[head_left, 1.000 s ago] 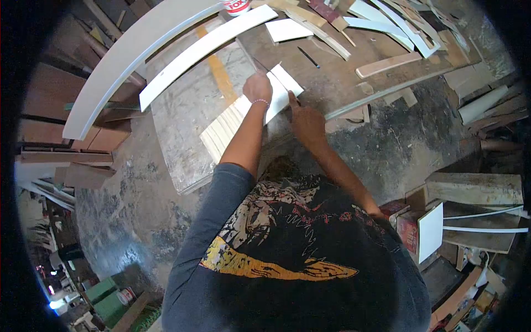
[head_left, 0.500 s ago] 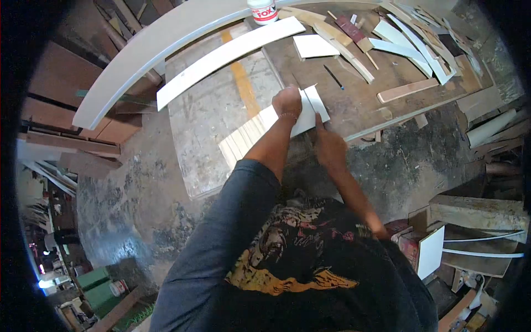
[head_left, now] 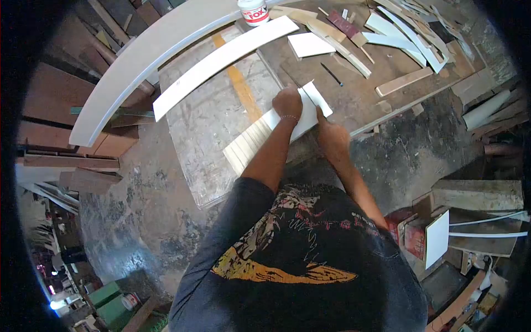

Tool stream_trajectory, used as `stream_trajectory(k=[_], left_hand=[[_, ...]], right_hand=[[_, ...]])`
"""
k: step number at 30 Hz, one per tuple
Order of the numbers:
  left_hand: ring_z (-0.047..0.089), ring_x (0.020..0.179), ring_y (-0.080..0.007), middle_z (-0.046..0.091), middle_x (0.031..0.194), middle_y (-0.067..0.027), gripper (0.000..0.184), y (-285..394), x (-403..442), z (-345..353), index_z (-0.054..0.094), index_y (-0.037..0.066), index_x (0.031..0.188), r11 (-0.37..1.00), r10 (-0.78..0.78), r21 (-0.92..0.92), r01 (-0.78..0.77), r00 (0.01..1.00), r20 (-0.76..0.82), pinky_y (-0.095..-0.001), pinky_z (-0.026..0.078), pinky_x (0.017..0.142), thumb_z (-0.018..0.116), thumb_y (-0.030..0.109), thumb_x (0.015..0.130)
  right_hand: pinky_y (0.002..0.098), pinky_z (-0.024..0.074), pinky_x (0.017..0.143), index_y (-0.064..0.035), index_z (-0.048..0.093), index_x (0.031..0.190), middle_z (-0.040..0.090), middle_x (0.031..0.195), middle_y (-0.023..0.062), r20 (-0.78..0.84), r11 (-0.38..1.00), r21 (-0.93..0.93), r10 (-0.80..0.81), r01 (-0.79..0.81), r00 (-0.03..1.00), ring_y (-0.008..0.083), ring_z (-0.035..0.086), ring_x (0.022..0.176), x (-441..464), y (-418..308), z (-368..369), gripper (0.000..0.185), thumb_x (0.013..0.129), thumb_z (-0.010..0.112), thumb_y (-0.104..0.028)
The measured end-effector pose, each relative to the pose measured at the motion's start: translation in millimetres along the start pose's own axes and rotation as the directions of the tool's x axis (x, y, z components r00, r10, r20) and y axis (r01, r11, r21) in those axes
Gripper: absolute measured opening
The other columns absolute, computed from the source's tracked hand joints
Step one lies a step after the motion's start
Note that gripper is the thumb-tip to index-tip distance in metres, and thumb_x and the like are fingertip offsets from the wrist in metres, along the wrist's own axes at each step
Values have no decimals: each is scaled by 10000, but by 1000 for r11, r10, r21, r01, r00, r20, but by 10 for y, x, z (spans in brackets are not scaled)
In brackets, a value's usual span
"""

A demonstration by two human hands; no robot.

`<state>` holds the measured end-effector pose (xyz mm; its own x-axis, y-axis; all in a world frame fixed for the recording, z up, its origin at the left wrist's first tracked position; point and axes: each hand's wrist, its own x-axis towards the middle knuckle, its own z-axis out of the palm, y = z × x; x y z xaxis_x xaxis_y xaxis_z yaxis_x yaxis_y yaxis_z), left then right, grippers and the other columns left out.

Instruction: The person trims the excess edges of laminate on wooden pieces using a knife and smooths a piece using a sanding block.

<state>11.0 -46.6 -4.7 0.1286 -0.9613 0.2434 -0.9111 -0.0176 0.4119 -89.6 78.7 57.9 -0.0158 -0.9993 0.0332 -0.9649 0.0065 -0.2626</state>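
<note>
A white panel [head_left: 303, 123] lies across the near edge of the workbench, beside a striped, wood-toned piece [head_left: 247, 146] at its lower left. My left hand [head_left: 288, 103] is closed in a fist on the panel's upper side; what it grips, if anything, is hidden. My right hand [head_left: 333, 136] is closed near the panel's right end, its index finger pointing along a dark line across the white surface. Whatever lies inside its fingers is too small to make out. A narrow white end part [head_left: 319, 98] shows beyond that line.
A long curved white strip [head_left: 224, 62] and a larger curved panel [head_left: 133, 58] lie at the upper left. A FOX tub [head_left: 254, 12], a white block [head_left: 311, 45], a dark pencil [head_left: 332, 74] and wood offcuts [head_left: 403, 82] are farther back on the bench [head_left: 194, 113].
The whole view has shifted, moving the bench and hands right in the picture. Both hands stay at the panel, with the right finger still beside the dark line.
</note>
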Motion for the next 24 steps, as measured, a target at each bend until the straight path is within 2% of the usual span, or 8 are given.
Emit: stream_trajectory(k=[4, 7, 10, 13, 14, 17, 20, 24], left_hand=[[596, 614, -281, 595, 647, -143, 380, 51, -69, -126, 585, 51, 616, 999, 29, -32, -28, 999, 29, -390, 456, 584, 333, 212, 851], [598, 632, -286, 597, 659, -149, 399, 36, -62, -174, 587, 47, 620, 998, 38, -54, -35, 998, 50, -395, 454, 601, 313, 213, 857], [598, 650, -290, 599, 668, -150, 414, 1, -69, -151, 588, 45, 623, 998, 10, -70, -6, 998, 62, -398, 450, 622, 298, 219, 861], [598, 664, -287, 602, 680, -148, 417, 48, -45, -145, 589, 43, 635, 997, -24, -71, 29, 997, 78, -403, 444, 638, 293, 231, 862], [599, 668, -285, 604, 684, -146, 417, 40, -45, -144, 589, 42, 640, 997, -43, -61, 48, 995, 88, -406, 443, 643, 293, 236, 862], [599, 662, -281, 605, 680, -142, 406, -1, -54, -108, 590, 42, 669, 999, 27, -34, -25, 998, 63, -404, 440, 651, 293, 238, 863], [602, 654, -273, 606, 681, -128, 373, 72, -87, -285, 590, 58, 691, 1000, 26, 3, -26, 998, 62, -401, 441, 635, 304, 224, 863], [598, 645, -260, 601, 653, -107, 326, 25, -64, -147, 586, 81, 686, 996, 28, 87, -37, 994, 103, -403, 433, 619, 339, 215, 851]], right_hand=[[439, 459, 609, -133, 331, 1264, 582, 693, 193, 62, 997, -59, 48, -44, 997, 332, 589, 654, -105, -88, -86, 436, 830, 378, -132], [452, 450, 640, -131, 337, 1259, 578, 715, 226, 96, 993, 83, 77, -85, 992, 360, 583, 668, 259, -195, 76, 447, 815, 383, -92], [468, 445, 645, -147, 326, 1264, 575, 721, 243, 64, 995, 56, 79, -83, 995, 377, 580, 675, 350, -182, 162, 478, 798, 389, -63], [460, 444, 541, -193, 280, 1291, 584, 712, 200, -54, 999, -46, 8, -10, 999, 364, 579, 620, -20, -88, 47, 604, 728, 442, -46], [462, 446, 550, -189, 298, 1283, 587, 722, 197, 69, 997, -29, 73, -71, 995, 361, 581, 624, -101, -114, -80, 601, 721, 446, -38], [463, 446, 548, -190, 310, 1279, 582, 701, 206, 35, 998, -34, 48, -47, 998, 364, 580, 616, -2, -54, 5, 591, 723, 445, -41], [464, 443, 549, -194, 300, 1285, 578, 677, 202, -26, 999, -25, -49, 48, 998, 362, 577, 603, 334, -68, 135, 575, 740, 431, -62], [462, 443, 559, -186, 281, 1293, 567, 653, 203, 120, 996, -21, -88, 91, 989, 352, 573, 600, 504, 1, 125, 536, 778, 406, -107]])
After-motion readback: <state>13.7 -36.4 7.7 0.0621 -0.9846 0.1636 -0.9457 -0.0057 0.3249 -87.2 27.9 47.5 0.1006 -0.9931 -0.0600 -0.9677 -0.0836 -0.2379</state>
